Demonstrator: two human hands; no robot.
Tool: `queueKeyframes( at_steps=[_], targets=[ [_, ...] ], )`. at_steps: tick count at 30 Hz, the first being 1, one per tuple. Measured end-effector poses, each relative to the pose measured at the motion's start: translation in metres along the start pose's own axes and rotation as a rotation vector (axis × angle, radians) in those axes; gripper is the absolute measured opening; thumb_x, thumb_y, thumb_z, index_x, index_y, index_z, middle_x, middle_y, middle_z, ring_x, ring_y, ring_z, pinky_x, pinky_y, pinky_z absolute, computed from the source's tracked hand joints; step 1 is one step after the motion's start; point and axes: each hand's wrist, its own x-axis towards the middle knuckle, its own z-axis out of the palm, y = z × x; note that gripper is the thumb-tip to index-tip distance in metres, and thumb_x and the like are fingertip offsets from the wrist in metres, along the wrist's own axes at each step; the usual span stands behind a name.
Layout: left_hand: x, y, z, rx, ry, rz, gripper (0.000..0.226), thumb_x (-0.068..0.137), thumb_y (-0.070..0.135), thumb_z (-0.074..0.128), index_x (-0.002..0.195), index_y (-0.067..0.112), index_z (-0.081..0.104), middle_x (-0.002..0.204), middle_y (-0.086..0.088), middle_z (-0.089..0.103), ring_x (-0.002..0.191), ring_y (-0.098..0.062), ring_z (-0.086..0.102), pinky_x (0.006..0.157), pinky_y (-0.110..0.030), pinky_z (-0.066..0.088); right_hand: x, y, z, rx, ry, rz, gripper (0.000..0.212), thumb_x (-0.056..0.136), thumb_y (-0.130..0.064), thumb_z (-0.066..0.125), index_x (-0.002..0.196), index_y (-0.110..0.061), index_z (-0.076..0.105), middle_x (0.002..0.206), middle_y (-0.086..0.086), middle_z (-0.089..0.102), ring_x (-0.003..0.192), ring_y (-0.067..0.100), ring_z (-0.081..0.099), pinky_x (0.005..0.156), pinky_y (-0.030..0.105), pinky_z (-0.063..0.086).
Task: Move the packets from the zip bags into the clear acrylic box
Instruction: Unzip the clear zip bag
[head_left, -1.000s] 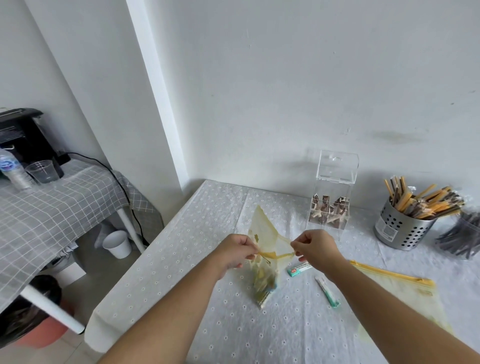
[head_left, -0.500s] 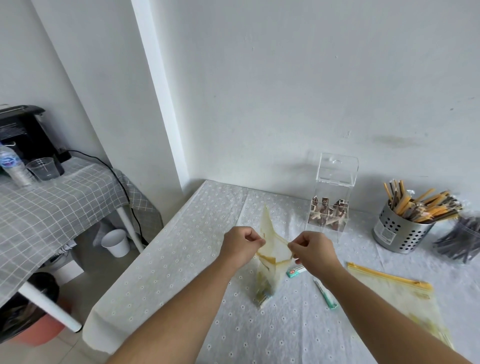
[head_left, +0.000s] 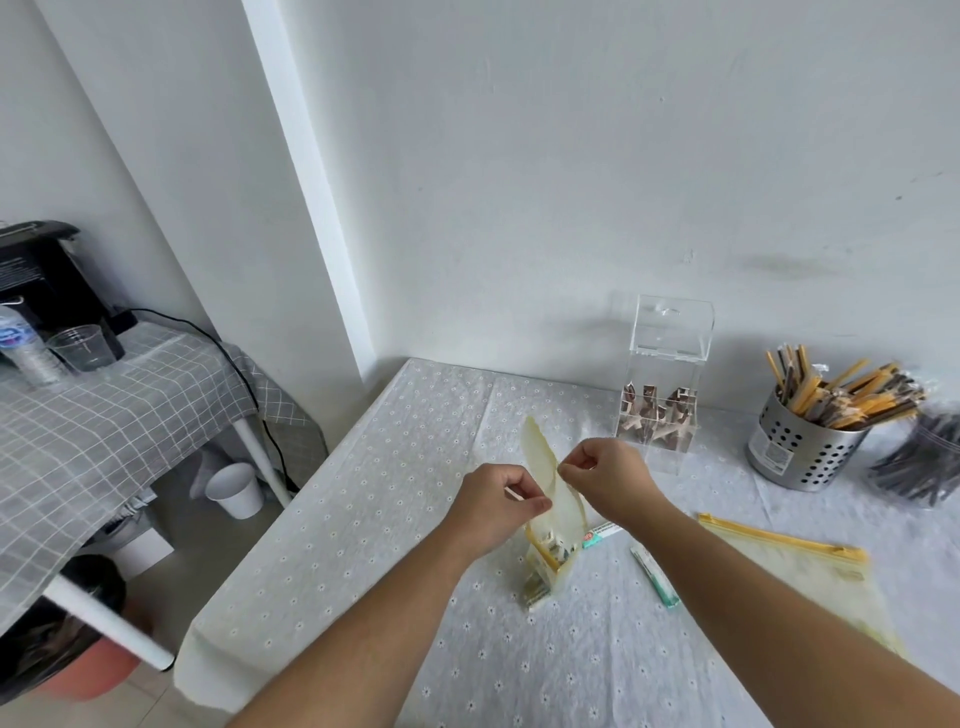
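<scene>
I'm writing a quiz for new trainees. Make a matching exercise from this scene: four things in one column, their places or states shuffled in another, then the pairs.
Things
1. zip bag with packets
2. second zip bag
3. clear acrylic box
4. perforated metal cup

Places or states
A. lying flat on the table
B. pinched between left hand and right hand
C. near the wall, packets at its bottom
D. full of yellow and brown sticks

Pairs: 1-B, 2-A, 3-C, 4-D

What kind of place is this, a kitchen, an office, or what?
Probably an office pantry or coffee corner: a perforated metal caddy stuffed with stick packets, a clear acrylic box holding more, and what looks like a black coffee machine beside a plastic cup on the side table.
</scene>
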Motion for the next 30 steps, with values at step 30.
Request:
queueKeyframes(
  at_steps=[30],
  targets=[
    [0.031, 0.007, -0.043, 0.106, 0.358, 0.057, 0.011, 0.076, 0.025, 0.075, 0.067, 0.024, 0.069, 0.067, 0.012, 0.064, 0.063, -0.006, 0.058, 0.07, -0.03, 0.053, -0.005, 0.022, -0.024, 0.026, 0.135, -0.036, 0.012, 0.083, -0.013, 0.063, 0.071, -0.014, 0.062, 0.064, -0.006, 0.06, 0.056, 0.007, 0.052, 0.051, 0.016, 0.042]
  ],
)
